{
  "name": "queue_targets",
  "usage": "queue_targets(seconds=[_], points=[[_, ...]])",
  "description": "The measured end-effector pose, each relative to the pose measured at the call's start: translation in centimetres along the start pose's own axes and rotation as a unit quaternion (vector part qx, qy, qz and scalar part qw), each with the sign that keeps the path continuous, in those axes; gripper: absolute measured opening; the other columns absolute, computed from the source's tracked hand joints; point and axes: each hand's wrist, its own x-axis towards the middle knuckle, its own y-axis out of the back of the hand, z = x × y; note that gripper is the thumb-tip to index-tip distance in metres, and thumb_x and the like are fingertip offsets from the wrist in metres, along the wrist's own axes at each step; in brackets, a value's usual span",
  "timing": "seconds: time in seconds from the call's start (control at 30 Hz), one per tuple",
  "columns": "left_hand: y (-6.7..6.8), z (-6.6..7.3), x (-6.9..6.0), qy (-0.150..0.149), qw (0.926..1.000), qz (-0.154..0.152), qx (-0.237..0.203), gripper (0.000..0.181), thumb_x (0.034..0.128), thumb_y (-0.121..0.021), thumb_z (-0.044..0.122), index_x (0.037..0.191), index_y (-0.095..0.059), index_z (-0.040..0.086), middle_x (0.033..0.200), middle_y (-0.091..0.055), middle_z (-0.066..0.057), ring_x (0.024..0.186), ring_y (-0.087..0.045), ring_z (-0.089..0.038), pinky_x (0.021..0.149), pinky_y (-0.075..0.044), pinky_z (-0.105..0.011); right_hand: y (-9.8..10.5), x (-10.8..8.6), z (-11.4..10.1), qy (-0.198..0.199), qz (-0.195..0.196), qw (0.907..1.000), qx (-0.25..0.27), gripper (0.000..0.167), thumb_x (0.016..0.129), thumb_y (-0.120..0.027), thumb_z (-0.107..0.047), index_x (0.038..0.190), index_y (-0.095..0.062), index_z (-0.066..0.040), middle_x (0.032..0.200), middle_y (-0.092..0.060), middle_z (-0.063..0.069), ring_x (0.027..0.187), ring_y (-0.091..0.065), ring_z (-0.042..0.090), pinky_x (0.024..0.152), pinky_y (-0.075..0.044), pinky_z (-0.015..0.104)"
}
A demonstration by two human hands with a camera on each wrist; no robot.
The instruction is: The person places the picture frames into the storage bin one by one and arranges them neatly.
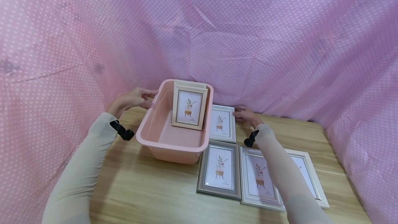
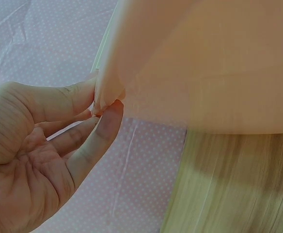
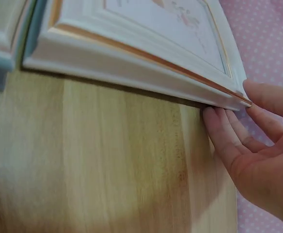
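A pink plastic basin (image 1: 175,148) stands on the table, tilted or set at an angle in the head view. My left hand (image 1: 133,98) pinches its left rim between thumb and fingers, as the left wrist view shows on the basin wall (image 2: 204,63). Inside the basin lean picture frames, a cream one (image 1: 189,108) in front of another. Right of the basin lies a white picture frame (image 1: 222,123), its left side partly hidden. At its far right corner my right hand (image 1: 245,114) holds on, thumb (image 3: 267,94) at the top edge, fingers at the underside.
Nearer on the wooden table (image 1: 140,189) lie a grey picture frame (image 1: 219,168), a silver one (image 1: 258,175) and a white one (image 1: 311,172), the last two partly under my right forearm. A pink dotted curtain (image 1: 217,44) borders the table behind and at the sides.
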Motion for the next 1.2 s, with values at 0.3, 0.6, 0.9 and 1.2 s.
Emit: queue_targets(seconds=[0.3, 0.6, 0.9, 1.2], points=[[-0.2, 0.0, 0.1, -0.001, 1.0000, -0.002, -0.002, 0.066, 0.0965, -0.064, 0.002, 0.154, -0.035, -0.007, 0.150, -0.046, -0.033, 0.122, -0.063, -0.036, 0.093, -0.062, -0.031, 0.4, -0.9, -1.3, -0.007, 0.011, 0.9998, 0.014, 0.061, 0.102, -0.058, -0.004, 0.156, -0.030, 0.003, 0.091, -0.068, -0.006, 0.081, -0.068, 0.010, 0.086, -0.062, 0.029], [-0.2, 0.2, 0.1, -0.003, 1.0000, -0.003, -0.003, 0.065, 0.0964, -0.063, 0.000, 0.154, -0.034, -0.008, 0.151, -0.045, -0.033, 0.128, -0.058, -0.039, 0.094, -0.062, -0.030, 0.4, -1.6, -3.3, 0.005, 0.019, 0.9998, -0.010, 0.059, 0.099, -0.061, 0.000, 0.152, -0.035, 0.008, 0.128, -0.062, 0.026, 0.083, -0.068, 0.010, 0.103, -0.058, 0.047], [-0.1, 0.1, -0.1, -0.007, 1.0000, -0.002, -0.006, 0.065, 0.0969, -0.063, 0.001, 0.154, -0.033, -0.009, 0.150, -0.045, -0.034, 0.129, -0.057, -0.040, 0.092, -0.062, -0.028, 0.5, -2.4, -5.3, 0.016, 0.025, 0.9993, -0.024, 0.059, 0.095, -0.065, 0.004, 0.148, -0.039, 0.007, 0.109, -0.067, 0.011, 0.082, -0.071, 0.016, 0.108, -0.052, 0.056], [0.0, 0.0, -0.1, -0.003, 0.9999, -0.003, -0.009, 0.066, 0.0973, -0.064, 0.003, 0.154, -0.033, -0.008, 0.151, -0.044, -0.034, 0.132, -0.054, -0.042, 0.092, -0.062, -0.029, 0.1, -3.6, -7.2, 0.038, 0.039, 0.9977, -0.040, 0.058, 0.093, -0.066, 0.005, 0.146, -0.042, 0.004, 0.133, -0.057, 0.025, 0.089, -0.068, 0.015, 0.112, -0.047, 0.061]])
